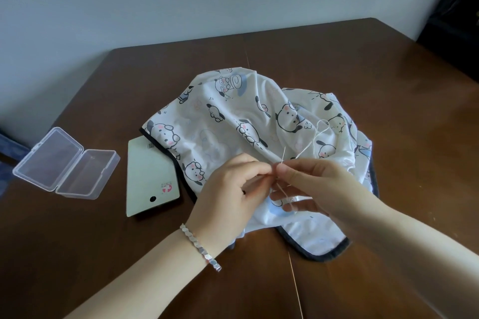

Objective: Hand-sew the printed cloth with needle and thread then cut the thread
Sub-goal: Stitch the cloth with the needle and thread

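A white printed cloth [225, 122] with cartoon dogs and a dark trim lies bunched on the brown table [388, 85]. My left hand [228, 191] pinches a fold of the cloth at its near side. Right beside it, my right hand [313, 184] pinches a thin needle [283, 155] that points up and away from the fold. A pale thread [317, 132] loops from the needle over the cloth, and another strand runs down across my right fingers.
An open clear plastic box [64, 163] sits at the left of the table. A pale green card [149, 176] lies between the box and the cloth, partly under the cloth's edge. A wall stands behind the table. Dark furniture [453, 8] is at the far right.
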